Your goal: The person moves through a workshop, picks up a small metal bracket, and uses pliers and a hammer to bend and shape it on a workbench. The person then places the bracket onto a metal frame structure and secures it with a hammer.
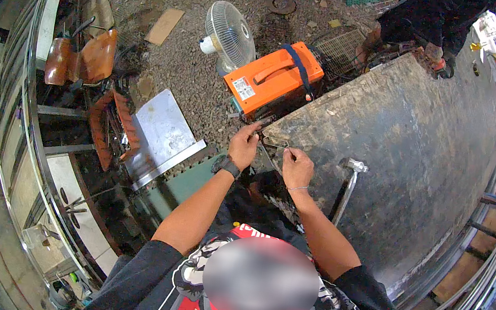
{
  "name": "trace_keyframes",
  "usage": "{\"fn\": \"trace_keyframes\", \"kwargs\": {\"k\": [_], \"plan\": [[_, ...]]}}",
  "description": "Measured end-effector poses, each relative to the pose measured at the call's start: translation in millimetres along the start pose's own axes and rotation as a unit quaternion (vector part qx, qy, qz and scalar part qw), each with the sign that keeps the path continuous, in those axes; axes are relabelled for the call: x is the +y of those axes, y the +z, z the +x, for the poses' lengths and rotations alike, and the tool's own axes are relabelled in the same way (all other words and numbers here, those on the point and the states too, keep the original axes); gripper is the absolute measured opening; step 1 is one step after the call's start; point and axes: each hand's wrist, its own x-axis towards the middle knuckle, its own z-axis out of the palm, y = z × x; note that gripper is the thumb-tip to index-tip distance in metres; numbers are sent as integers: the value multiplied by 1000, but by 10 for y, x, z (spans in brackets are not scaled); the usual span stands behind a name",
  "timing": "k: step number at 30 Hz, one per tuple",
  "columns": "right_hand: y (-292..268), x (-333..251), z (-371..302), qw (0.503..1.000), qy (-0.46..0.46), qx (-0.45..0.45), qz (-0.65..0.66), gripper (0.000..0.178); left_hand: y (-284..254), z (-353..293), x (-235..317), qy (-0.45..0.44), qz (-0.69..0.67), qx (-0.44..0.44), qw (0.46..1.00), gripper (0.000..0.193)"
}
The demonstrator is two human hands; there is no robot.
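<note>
At the near left corner of the dark worktable [414, 146], my two hands work close together. My right hand [298, 168] pinches the end of a thin bent metal rod [276, 142] between thumb and fingers. My left hand [243, 147] is just left of the rod, at the table's corner. Its fingers are drawn together; what they hold, if anything, is too small to make out. A hammer [348, 188] with a metal head lies on the table to the right of my right hand.
Beyond my hands an orange machine with a top handle [274, 79] stands beside a fan [230, 31] on gravel. Another person [434, 26] is at the table's far end. Left are a metal sheet [165, 123], an orange-brown bin [114, 126] and a chair [93, 57].
</note>
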Motion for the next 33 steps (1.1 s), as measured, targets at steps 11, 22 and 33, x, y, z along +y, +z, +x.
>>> {"fn": "trace_keyframes", "kwargs": {"k": [11, 22, 33], "plan": [[57, -197, 14, 999, 41, 9, 24, 26, -51, -69, -81, 19, 31, -17, 999, 51], [1, -101, 13, 995, 19, 0, 103, 24, -58, -37, -34, 29, 49, -15, 998, 48], [-229, -119, 554, 968, -184, -152, -72, 20, -76, -40, 50, 66, 58, -15, 996, 42]]}}
